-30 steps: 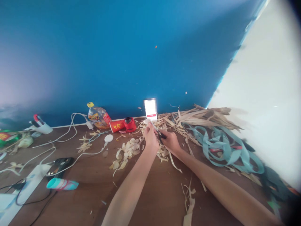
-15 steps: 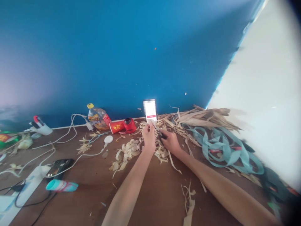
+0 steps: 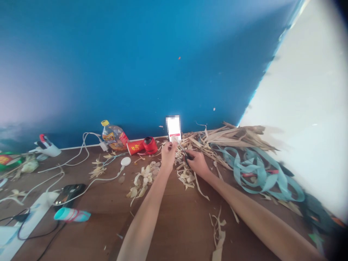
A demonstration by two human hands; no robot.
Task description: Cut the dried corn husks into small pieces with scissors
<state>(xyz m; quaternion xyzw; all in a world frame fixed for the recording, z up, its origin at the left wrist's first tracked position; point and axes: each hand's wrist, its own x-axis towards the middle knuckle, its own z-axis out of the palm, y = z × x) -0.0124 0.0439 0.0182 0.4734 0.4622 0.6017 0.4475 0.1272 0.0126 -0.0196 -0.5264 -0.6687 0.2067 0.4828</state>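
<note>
My left hand (image 3: 168, 155) is closed in a pinch on a small pale piece (image 3: 174, 140), just in front of the lit phone (image 3: 174, 127) at the wall. Dark-handled scissors (image 3: 187, 157) are in my right hand (image 3: 198, 163), their blades pointing up and left toward the pale piece. Whether the blades touch it is too small to tell. Beneath and between the hands lie curled pale strips (image 3: 186, 177). A heap of pale round pieces (image 3: 146, 174) sits left of my left forearm.
Dried husks (image 3: 236, 135) and a teal ribbon (image 3: 258, 174) lie at the right. To the left are a bottle (image 3: 114, 137), a red cup (image 3: 135, 147), white cables, a black device (image 3: 69, 194) and a teal roll (image 3: 72, 215).
My left hand has shifted slightly left, widening the gap to my right hand. The right hand with the scissors has hardly moved.
</note>
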